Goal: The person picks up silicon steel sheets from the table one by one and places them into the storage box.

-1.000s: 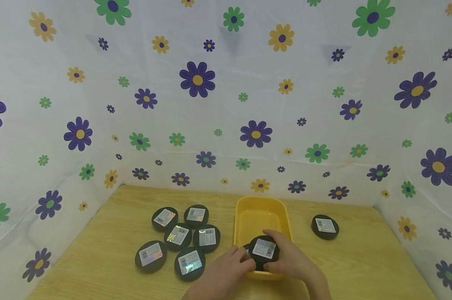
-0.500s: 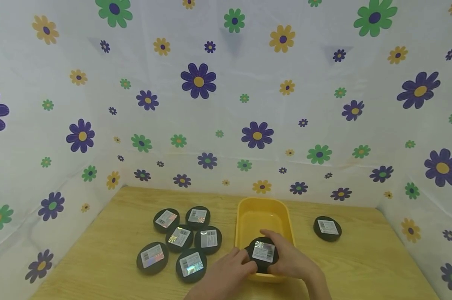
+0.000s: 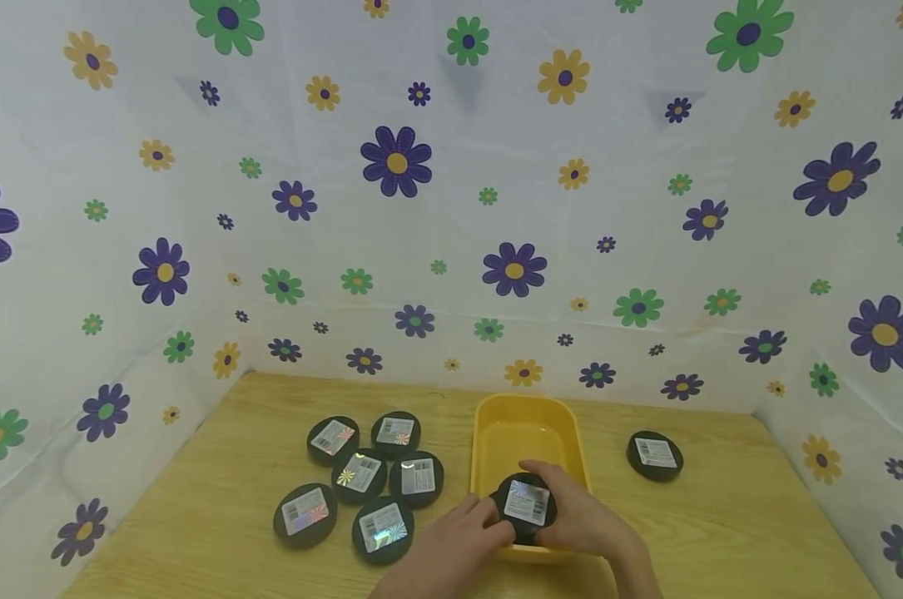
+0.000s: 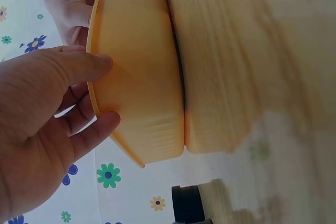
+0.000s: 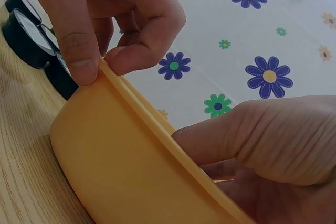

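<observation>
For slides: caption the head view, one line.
Right grip holds a labelled black disc at the near end of a yellow tray, left grip on its rim; six discs left, one right.

- Head: from above, facing forward and down, farthest back, spanning the pale wood-grained table (image 3: pixel 219 499).
- Left wrist: close, rolled sideways, facing the outer wall of the rounded yellow plastic tray (image 4: pixel 136 77).
- Right wrist: close, slanted, sharing that tray with both others.

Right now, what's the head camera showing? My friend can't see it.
A right hand holds a black disc in a yellow tray; the left hand pinches the tray's rim. Six more discs lie left, one right, on a wooden table.
</observation>
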